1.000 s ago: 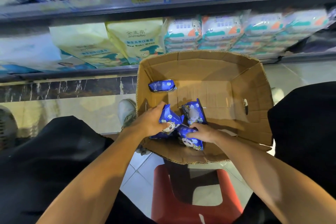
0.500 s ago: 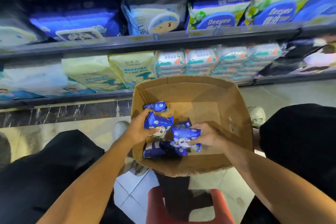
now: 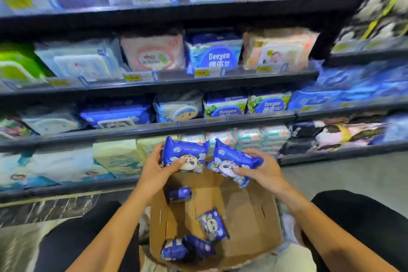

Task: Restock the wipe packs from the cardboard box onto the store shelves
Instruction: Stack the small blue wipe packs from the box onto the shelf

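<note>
At frame centre, the left hand (image 3: 154,172) and right hand (image 3: 262,173) each grip a blue panda-print wipe pack (image 3: 184,153), unshelved; four packs remain in the brown cardboard box (image 3: 249,223).

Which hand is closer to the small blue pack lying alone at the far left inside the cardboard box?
Left. The left hand hangs just above that pack; the right hand is further right, above the box's middle.

Dim aisle, motion-blurred and bowed (worst at edges).
</note>
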A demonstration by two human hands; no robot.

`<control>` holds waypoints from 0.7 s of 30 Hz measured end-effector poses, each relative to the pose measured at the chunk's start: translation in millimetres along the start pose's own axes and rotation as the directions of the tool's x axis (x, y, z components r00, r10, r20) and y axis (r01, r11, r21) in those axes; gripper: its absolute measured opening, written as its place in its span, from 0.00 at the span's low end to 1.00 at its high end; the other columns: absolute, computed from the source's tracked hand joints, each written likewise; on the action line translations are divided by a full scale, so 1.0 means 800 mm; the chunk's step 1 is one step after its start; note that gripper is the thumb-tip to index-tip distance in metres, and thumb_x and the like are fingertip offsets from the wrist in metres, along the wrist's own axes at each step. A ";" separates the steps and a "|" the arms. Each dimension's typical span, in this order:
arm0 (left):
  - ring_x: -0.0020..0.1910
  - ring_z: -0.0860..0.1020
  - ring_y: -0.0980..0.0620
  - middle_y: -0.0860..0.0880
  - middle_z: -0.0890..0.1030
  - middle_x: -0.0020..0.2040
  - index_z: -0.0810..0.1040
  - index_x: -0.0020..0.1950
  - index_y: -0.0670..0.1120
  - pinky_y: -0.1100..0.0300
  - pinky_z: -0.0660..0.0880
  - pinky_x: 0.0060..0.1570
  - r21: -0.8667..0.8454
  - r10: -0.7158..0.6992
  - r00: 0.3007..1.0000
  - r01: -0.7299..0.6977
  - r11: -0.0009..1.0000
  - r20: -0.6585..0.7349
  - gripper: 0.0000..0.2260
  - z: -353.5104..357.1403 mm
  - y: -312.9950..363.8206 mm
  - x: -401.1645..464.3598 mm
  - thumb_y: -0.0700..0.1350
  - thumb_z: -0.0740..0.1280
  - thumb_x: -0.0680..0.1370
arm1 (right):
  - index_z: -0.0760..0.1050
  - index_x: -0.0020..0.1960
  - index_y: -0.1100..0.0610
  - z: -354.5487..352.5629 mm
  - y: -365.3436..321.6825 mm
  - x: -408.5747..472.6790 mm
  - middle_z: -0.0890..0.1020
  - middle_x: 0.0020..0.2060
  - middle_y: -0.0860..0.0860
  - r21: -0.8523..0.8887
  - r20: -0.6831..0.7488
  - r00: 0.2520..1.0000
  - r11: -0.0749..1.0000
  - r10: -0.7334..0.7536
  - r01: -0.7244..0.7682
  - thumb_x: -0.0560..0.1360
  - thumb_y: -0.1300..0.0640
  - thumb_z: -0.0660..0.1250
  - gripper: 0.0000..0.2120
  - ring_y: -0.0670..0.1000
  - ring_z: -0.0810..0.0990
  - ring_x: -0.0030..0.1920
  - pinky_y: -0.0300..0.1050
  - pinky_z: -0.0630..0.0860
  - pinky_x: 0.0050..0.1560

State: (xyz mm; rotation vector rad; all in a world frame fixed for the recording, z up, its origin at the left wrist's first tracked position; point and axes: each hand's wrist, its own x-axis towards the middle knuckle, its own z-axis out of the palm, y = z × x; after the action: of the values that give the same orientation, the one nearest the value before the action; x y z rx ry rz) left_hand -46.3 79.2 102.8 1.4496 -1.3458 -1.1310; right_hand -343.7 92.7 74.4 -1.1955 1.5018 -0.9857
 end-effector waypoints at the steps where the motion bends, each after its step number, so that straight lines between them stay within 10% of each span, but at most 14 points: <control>1: 0.47 0.82 0.65 0.57 0.82 0.53 0.70 0.60 0.60 0.67 0.80 0.41 -0.013 0.016 1.000 -0.016 1.000 -0.014 0.23 0.000 0.014 -0.001 0.46 0.77 0.72 | 0.79 0.55 0.54 -0.012 -0.017 -0.001 0.85 0.45 0.46 0.003 -0.005 0.999 0.999 -0.032 0.032 0.63 0.64 0.83 0.24 0.35 0.83 0.41 0.26 0.74 0.40; 6: 0.49 0.84 0.59 0.54 0.85 0.51 0.75 0.59 0.57 0.67 0.80 0.43 -0.095 0.125 0.991 -0.130 0.987 -0.057 0.21 -0.005 0.085 0.004 0.42 0.78 0.71 | 0.80 0.57 0.58 -0.060 -0.103 -0.007 0.87 0.47 0.52 0.093 -0.069 0.983 0.980 -0.171 0.177 0.62 0.69 0.81 0.25 0.51 0.86 0.49 0.39 0.82 0.48; 14: 0.53 0.84 0.51 0.51 0.86 0.53 0.77 0.60 0.52 0.52 0.79 0.55 -0.144 0.298 0.954 -0.301 0.943 -0.043 0.19 -0.021 0.222 0.031 0.43 0.78 0.72 | 0.80 0.57 0.54 -0.109 -0.236 -0.010 0.87 0.49 0.51 0.072 -0.115 0.923 0.923 -0.368 0.378 0.64 0.65 0.81 0.24 0.47 0.86 0.49 0.35 0.80 0.46; 21: 0.52 0.84 0.56 0.54 0.86 0.53 0.76 0.62 0.51 0.59 0.79 0.53 -0.127 0.423 0.903 -0.429 0.894 -0.075 0.20 -0.027 0.341 0.049 0.43 0.77 0.72 | 0.80 0.55 0.52 -0.140 -0.346 0.000 0.87 0.48 0.50 0.007 -0.166 0.831 0.842 -0.531 0.540 0.63 0.64 0.81 0.23 0.46 0.86 0.49 0.37 0.81 0.49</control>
State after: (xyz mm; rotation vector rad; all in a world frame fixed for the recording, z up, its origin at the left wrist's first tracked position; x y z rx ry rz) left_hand -91.0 19.9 369.5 1.0038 -1.4326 -0.8770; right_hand -392.1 41.5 364.5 -1.5751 1.2629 -1.5163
